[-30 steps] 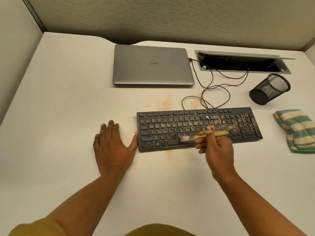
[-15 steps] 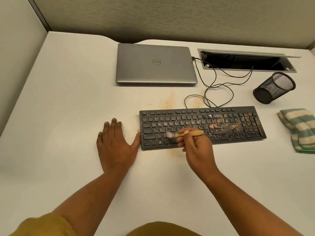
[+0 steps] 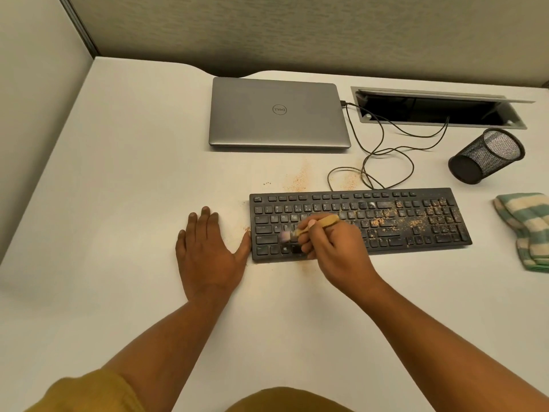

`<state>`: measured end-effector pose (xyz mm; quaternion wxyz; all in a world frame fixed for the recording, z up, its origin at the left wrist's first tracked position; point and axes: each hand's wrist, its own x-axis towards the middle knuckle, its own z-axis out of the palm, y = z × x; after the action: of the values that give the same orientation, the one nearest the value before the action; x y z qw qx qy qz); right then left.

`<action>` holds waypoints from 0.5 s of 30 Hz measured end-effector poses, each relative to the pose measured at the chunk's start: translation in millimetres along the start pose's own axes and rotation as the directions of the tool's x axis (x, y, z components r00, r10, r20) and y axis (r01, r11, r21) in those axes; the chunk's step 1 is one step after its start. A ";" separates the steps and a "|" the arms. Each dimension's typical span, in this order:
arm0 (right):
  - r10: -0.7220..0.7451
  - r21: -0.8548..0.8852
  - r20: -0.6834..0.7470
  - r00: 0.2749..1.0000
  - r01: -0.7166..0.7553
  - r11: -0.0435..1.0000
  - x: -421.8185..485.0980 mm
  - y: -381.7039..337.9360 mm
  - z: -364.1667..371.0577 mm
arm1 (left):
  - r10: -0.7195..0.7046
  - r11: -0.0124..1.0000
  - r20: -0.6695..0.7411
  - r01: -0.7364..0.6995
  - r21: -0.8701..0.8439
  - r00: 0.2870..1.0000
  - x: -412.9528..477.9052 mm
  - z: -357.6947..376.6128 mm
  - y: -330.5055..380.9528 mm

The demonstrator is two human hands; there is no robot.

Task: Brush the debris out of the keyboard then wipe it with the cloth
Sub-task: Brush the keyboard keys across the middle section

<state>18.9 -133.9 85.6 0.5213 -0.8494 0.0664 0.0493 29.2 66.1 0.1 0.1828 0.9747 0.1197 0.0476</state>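
The right hand [image 3: 332, 248] grips the brush [image 3: 323, 222], bristles on the left keys of the keyboard [image 3: 416, 233]; most debris [image 3: 383, 222] lies to its right, along the keyboard's length. The left hand [image 3: 208, 251] lies flat and empty, thumb against the keyboard's left end.

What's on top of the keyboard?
Tan crumbs litter the right half of the keyboard; the right hand holds a brush over its left keys. Keys under that hand are hidden.
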 end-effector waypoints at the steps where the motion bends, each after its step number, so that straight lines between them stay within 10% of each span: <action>1: 0.003 -0.014 -0.005 1.000 -0.003 1.000 1.7 -0.3 0.2 | 0.000 1.000 0.001 0.000 0.002 1.000 0.1 0.2 -0.3; 15: 0.037 -0.048 0.008 0.999 -0.036 0.998 3.6 -4.2 0.7 | 0.003 1.000 -0.001 -0.003 0.005 1.000 -0.5 1.0 -1.1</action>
<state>23.1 -131.6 88.4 0.4999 -0.8601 0.0785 0.0641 28.6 66.7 -1.3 0.1800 0.9753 0.1186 0.0482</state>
